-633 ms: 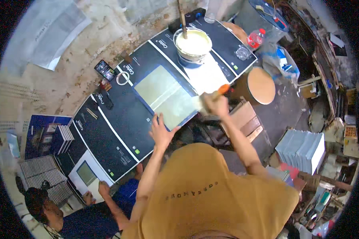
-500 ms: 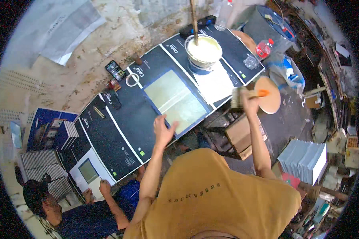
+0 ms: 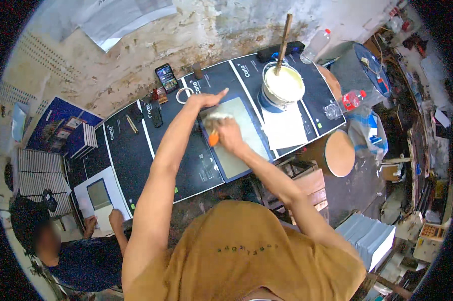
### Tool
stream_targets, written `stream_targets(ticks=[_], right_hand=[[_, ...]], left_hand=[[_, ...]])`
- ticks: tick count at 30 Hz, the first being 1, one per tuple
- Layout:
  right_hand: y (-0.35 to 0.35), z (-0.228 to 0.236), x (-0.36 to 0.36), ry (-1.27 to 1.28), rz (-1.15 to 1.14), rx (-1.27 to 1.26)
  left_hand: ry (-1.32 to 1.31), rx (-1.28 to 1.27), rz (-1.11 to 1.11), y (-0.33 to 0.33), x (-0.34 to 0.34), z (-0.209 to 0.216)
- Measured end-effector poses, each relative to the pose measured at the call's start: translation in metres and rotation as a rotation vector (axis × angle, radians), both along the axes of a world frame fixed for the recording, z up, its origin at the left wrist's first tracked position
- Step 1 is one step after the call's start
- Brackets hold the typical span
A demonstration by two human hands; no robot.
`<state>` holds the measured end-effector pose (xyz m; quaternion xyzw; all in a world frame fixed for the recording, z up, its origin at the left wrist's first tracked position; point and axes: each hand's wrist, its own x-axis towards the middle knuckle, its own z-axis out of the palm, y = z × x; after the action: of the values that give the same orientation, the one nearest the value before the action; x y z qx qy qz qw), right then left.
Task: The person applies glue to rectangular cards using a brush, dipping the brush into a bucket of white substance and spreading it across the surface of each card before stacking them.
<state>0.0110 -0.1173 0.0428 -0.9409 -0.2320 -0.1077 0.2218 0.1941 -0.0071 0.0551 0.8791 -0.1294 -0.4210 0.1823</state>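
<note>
Nearest me, my right hand point(image 3: 230, 133) is closed around a brush point(image 3: 214, 139) with an orange handle, its bristles blurred over the far left part of a grey-green panel point(image 3: 250, 129) lying on the black tabletop point(image 3: 123, 150). I judge the brushing to be under way, not finished: the brush is over the panel, whose blue border lies flat, though I can't make out which parts are coated and which bare. My left hand point(image 3: 208, 100) is apart from the right, fingers stretched out, by the panel's far left corner; I can't tell whether it presses there. Farther off to the right, a bucket point(image 3: 272, 102) holds plenty of pale paste, a stick point(image 3: 285, 40) standing in it.
</note>
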Motion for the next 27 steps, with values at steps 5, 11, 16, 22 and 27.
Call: stream_targets(ticks=[5, 11, 16, 22, 27], right_hand=[[0.019, 0.037, -0.051, 0.136, 0.401, -0.047], [0.02, 0.007, 0.009, -0.076, 0.101, 0.042], [0.02, 0.019, -0.052, 0.271, 0.473, 0.048], [-0.007, 0.006, -0.034, -0.03, 0.014, 0.114], [-0.01, 0.015, -0.111, 0.232, 0.364, -0.027]], left_hand=[[-0.137, 0.162, -0.071, 0.0, -0.013, 0.023], [-0.066, 0.188, -0.108, -0.006, -0.005, 0.029], [-0.118, 0.204, -0.081, 0.003, -0.009, 0.018], [-0.179, 0.239, -0.109, -0.003, -0.021, 0.017], [-0.278, 0.266, -0.133, -0.002, -0.027, 0.006]])
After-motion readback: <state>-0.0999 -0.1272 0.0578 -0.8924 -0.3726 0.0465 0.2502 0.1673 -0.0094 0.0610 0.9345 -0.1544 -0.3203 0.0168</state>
